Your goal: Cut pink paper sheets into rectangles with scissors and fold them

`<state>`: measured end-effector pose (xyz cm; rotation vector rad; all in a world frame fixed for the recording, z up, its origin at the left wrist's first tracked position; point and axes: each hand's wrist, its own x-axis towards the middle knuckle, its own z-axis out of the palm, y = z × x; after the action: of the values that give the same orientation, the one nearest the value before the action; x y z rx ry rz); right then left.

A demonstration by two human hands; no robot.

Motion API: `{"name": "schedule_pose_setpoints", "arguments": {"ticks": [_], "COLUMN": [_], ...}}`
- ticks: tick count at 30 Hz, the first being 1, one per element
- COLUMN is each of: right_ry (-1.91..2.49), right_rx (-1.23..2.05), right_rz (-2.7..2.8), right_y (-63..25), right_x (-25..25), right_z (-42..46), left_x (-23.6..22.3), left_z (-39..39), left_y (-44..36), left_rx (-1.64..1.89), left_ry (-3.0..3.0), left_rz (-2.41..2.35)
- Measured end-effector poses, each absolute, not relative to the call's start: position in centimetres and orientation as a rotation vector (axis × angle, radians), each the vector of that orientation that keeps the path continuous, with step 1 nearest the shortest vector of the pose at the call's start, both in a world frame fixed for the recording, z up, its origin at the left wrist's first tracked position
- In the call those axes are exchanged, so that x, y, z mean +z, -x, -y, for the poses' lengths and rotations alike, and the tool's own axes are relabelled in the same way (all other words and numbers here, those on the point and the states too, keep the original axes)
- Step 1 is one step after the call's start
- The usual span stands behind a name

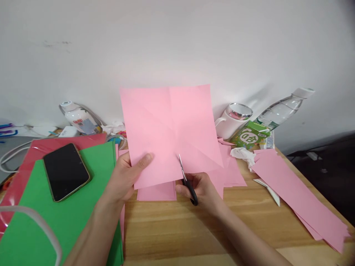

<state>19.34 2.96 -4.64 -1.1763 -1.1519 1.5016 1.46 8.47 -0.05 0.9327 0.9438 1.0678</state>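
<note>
A creased pink sheet of paper (155,125) is held up above the table, its fold lines crossing near the middle. My left hand (130,175) grips its lower left part, thumb on the near face and fingers hidden behind. Black-handled scissors (190,190) are in my right hand (201,188), with the fingers wrapped about the handles. One scissor blade shows in front of the paper, pointing up from the bottom edge toward the middle. Behind and below the held sheet lie more pink papers (156,192) on the table.
Green sheets (91,214) on the left bear a phone (66,171). A white bottle (79,116) stands behind them. At back right are a white mug (233,122), a green carton (251,135) and a clear bottle (284,111). Pink strips (299,195) lie along the wooden table's (166,232) right edge.
</note>
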Motion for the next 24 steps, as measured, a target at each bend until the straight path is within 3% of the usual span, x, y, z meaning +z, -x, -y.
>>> {"name": "schedule_pose_setpoints", "arguments": {"ticks": [10, 24], "right_ry": [1.010, 1.109], "right_rx": [1.471, 1.462], "right_rz": [1.144, 1.147], "right_y": [-18.9, -19.4], "right_x": [-3.6, -3.9], "right_z": [-3.1, -3.1], "left_x": [-0.6, -1.0], "left_z": [-8.6, -8.5], "left_y": [-1.5, -1.2], "left_rx": [1.061, 1.064], "left_ry": [-0.978, -1.145], "left_rz": [-1.009, -0.993]}}
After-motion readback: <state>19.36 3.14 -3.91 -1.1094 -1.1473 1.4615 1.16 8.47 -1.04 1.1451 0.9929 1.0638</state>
